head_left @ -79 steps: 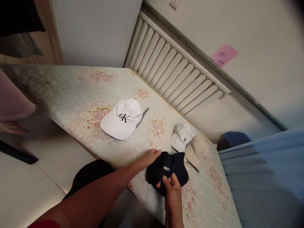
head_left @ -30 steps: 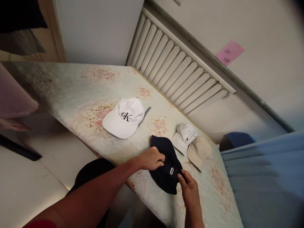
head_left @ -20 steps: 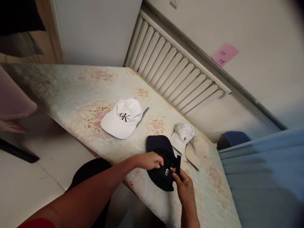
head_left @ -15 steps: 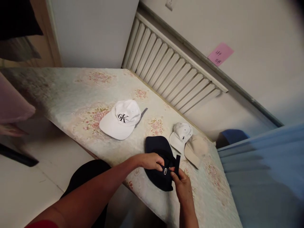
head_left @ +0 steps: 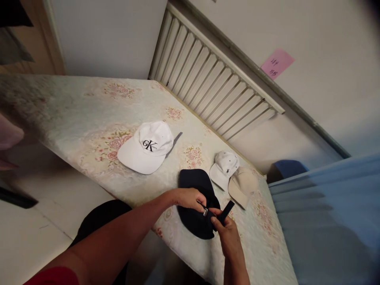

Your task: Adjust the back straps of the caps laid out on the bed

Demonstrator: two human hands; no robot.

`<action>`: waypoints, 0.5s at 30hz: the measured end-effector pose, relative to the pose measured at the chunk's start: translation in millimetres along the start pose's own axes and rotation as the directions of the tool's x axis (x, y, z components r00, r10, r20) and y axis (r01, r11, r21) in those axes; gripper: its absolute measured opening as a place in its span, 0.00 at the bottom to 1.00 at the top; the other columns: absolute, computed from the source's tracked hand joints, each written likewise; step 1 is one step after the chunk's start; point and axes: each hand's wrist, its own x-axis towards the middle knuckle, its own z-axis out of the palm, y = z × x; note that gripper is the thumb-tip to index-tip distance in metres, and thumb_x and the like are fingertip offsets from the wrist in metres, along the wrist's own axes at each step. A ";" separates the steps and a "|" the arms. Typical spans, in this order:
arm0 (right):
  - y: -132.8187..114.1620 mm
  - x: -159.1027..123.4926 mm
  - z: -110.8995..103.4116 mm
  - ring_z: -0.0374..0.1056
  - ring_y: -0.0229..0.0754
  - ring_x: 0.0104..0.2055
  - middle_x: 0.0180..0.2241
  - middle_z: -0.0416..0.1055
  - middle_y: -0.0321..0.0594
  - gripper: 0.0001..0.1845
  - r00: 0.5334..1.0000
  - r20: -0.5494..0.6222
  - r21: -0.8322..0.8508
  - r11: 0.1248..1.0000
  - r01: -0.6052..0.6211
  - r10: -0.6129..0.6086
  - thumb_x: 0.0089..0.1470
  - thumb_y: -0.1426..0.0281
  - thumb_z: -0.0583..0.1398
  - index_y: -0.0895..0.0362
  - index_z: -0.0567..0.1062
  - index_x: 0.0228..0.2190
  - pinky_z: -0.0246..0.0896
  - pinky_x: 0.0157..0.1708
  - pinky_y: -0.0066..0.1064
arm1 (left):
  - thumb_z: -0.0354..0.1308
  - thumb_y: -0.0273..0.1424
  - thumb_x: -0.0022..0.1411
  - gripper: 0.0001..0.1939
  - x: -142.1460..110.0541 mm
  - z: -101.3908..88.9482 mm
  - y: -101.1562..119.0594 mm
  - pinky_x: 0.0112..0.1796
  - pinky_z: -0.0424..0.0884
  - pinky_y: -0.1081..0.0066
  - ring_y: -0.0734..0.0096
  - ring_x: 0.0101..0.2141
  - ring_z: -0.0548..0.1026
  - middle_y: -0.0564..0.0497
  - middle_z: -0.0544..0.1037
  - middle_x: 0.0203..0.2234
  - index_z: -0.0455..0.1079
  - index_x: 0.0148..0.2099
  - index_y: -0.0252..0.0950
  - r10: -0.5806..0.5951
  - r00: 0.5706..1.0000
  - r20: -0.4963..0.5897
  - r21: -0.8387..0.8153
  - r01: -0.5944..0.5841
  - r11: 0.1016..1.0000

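Observation:
A dark navy cap (head_left: 194, 183) lies on the flowered tablecloth (head_left: 139, 107), its back strap toward me. My left hand (head_left: 191, 198) pinches the strap beside a small metal buckle (head_left: 205, 212). On the buckle's other side, my right hand (head_left: 228, 229) grips the strap between thumb and fingers. The loose strap end (head_left: 228, 209) sticks up past the right fingers. Up and to the left sits a white cap (head_left: 152, 144) with dark letters on its front. Beyond my right hand are a smaller white cap (head_left: 227, 164) and a beige cap (head_left: 243, 186), touching each other.
A radiator (head_left: 208, 75) runs along the wall behind the table. On the right hangs a blue curtain (head_left: 323, 209), with a dark blue object (head_left: 286, 170) near it. Part of another person's pink clothing (head_left: 10, 132) shows at the left edge. A pink note (head_left: 277, 64) is on the wall.
The loose strap end has tilted to the right with my right hand's fingers. The buckle has turned slightly. My view has shifted a little, and the pink clothing shows less at the left.

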 end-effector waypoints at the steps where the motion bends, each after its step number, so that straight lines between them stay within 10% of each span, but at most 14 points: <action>1: -0.8 0.1 -0.1 0.69 0.45 0.34 0.32 0.77 0.39 0.19 1.000 0.005 0.006 1.000 -0.005 0.005 0.44 0.60 0.64 0.56 0.79 0.38 0.62 0.34 0.32 | 0.58 0.33 0.54 0.08 0.5 0.2 -0.5 0.31 0.59 0.76 0.76 0.29 0.66 0.57 0.71 0.26 0.73 0.35 0.36 0.002 1.000 -0.005 -0.014 -0.002 1.000; 15: 7.4 8.7 7.0 0.70 0.44 0.31 0.29 0.76 0.40 0.21 0.990 -0.140 0.159 0.987 0.014 0.009 0.42 0.58 0.65 0.57 0.79 0.37 0.64 0.32 0.33 | 0.57 0.33 0.51 0.07 1.9 5.5 3.3 0.26 0.52 0.75 0.79 0.23 0.57 0.59 0.62 0.20 0.67 0.30 0.34 -0.119 0.993 -0.027 -0.333 0.103 0.937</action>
